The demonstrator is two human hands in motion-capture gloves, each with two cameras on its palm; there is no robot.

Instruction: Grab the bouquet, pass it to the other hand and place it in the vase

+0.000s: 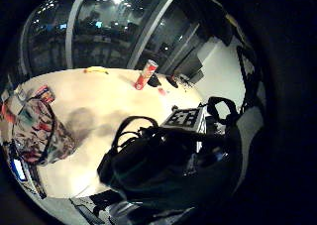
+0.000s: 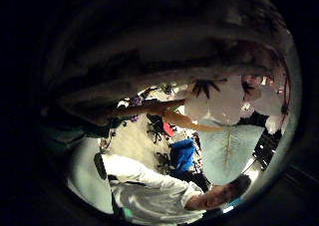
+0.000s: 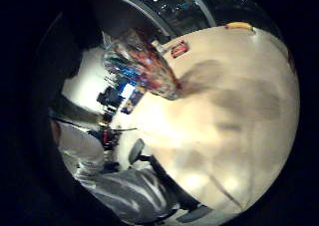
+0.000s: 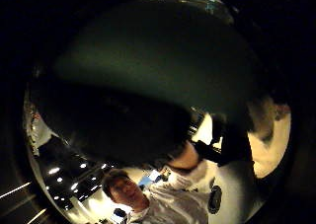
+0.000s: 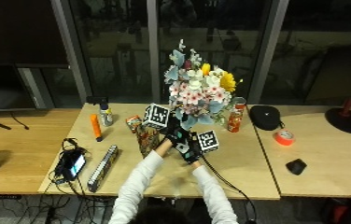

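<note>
I saw the bouquet (image 5: 198, 88) held upright above the table (image 5: 250, 158), blooms high and stems running straight down into the two gloved hands bunched together beneath it. The left hand (image 5: 174, 131) sat just higher on the stems, the right hand (image 5: 190, 146) touching it from below; both seemed curled round the stems, though the gloves merged and I could not tell which bore the weight. The vase (image 5: 147, 138) (a patterned one) stood on the table just to the left of the hands, nearer the left.
</note>
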